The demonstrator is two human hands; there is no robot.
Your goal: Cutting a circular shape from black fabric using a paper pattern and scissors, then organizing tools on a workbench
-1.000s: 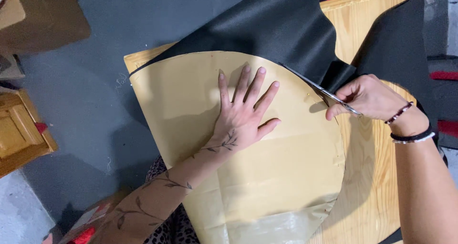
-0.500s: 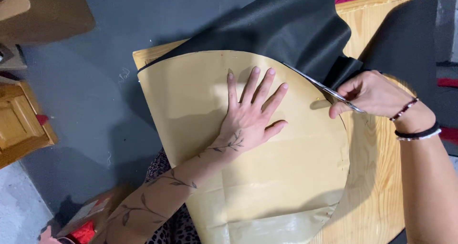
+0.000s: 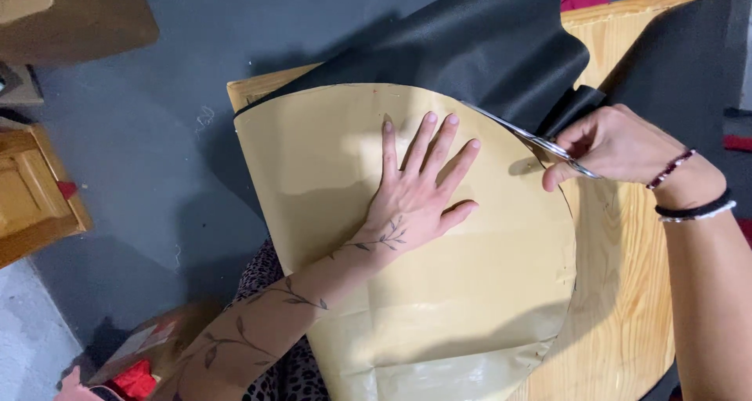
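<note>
Left hand (image 3: pixel 415 197) is spread flat, pinning the tan rounded paper pattern (image 3: pixel 439 291) on the pale wooden surface (image 3: pixel 627 307). At 3 o'clock of it the right hand (image 3: pixel 619 144) is closed around silver scissors (image 3: pixel 533 139), blades following the pattern's curved edge through the black leatherette sheet (image 3: pixel 486 48) at 12 o'clock. Looks mid-cut; the next snip wants a steady curve.

A dark grey floor (image 3: pixel 157 135) fills the upper left, scuffed with pale marks. A light pine table (image 3: pixel 627 291) stands on it. At the left edge sits a small wooden cabinet (image 3: pixel 31 197) with a panelled door. A brown cardboard box (image 3: pixel 86 17) lies in the top left corner. A paler grey floor patch (image 3: pixel 23 346) shows bottom left.
</note>
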